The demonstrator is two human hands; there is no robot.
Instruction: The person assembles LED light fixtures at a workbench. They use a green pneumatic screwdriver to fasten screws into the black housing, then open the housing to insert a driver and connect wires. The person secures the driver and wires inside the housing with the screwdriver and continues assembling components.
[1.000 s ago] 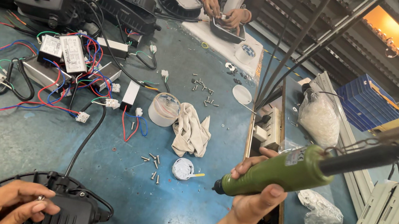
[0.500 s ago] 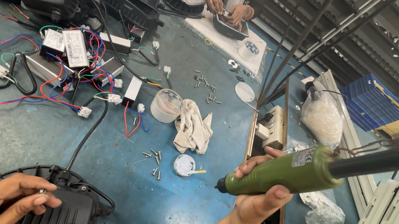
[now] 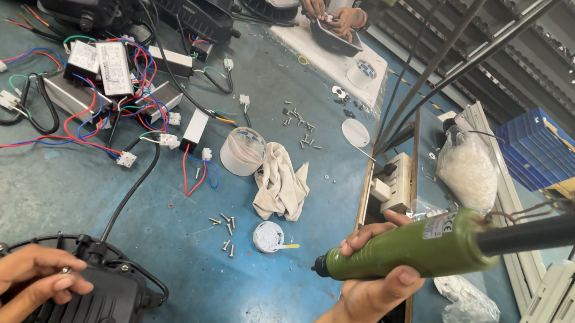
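Screwdriver (image 3: 408,246), green and powered, is gripped in the right hand (image 3: 377,274) above the right edge of the blue tabletop (image 3: 243,307), tip pointing left; the fingers (image 3: 366,234) are wrapped around its body. A black housing (image 3: 81,298) at the near edge is touched by the left hand (image 3: 3,286), its fingers pinching a small screw (image 3: 66,270). Loose screws (image 3: 226,225) lie between the two, near a white cloth (image 3: 282,183) and a round cup (image 3: 243,151). Another person's hands (image 3: 329,12) are occupied at the far end.
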